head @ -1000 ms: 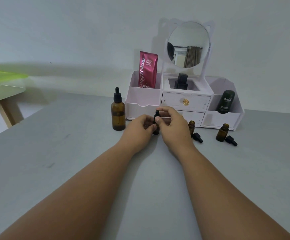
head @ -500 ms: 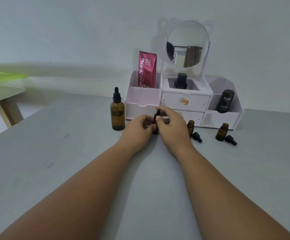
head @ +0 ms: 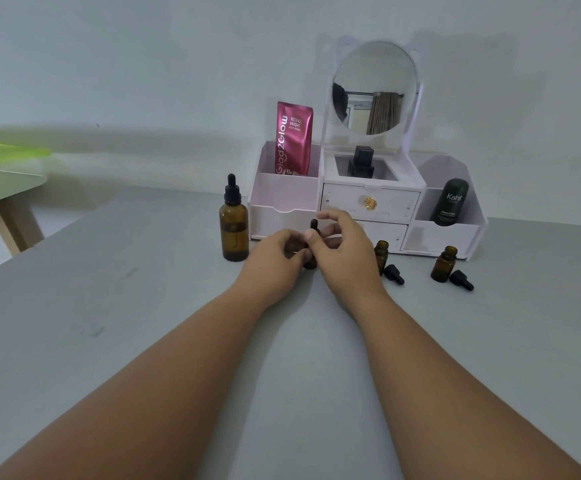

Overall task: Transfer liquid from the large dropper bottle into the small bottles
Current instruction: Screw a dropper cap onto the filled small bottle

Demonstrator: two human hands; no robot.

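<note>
Grey surface point(head: 143, 306), both hands on a small amber bottle point(head: 311, 264)
Fingers of the left hand point(head: 275, 259) grip its body; those of the right hand point(head: 346, 258) pinch its black dropper cap point(head: 314, 224)

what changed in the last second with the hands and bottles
The right hand raised its forefinger off the dropper cap, thumb still on it, as if mid-twist. The left hand still grips the small bottle. The large dropper bottle and the two open bottles did not move.
</note>
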